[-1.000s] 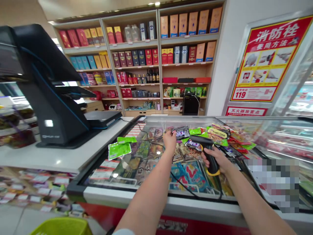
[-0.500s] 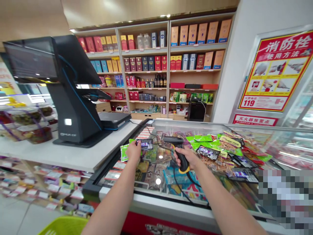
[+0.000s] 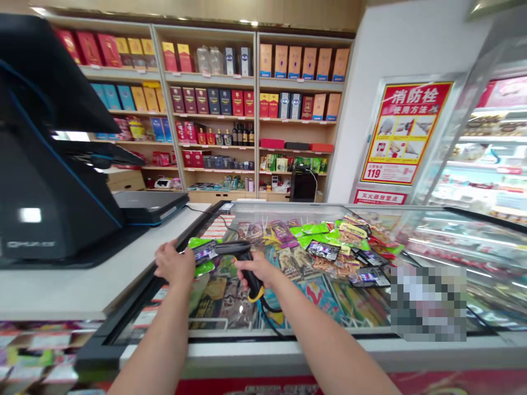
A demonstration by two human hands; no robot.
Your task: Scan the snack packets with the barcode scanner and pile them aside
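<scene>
Right hand [image 3: 260, 269] grips the scanner [image 3: 239, 248], seemingly to face the packet [image 3: 203, 253] left of it; left hand's [image 3: 176, 264] grip is unclear

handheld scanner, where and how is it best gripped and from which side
Probably by the handle of the scanner, from the right, as the right hand holds it: the slim grip slants down below the head, easy to wrap round. The head points left toward a black packet and the cable leaves the lower end.
</scene>
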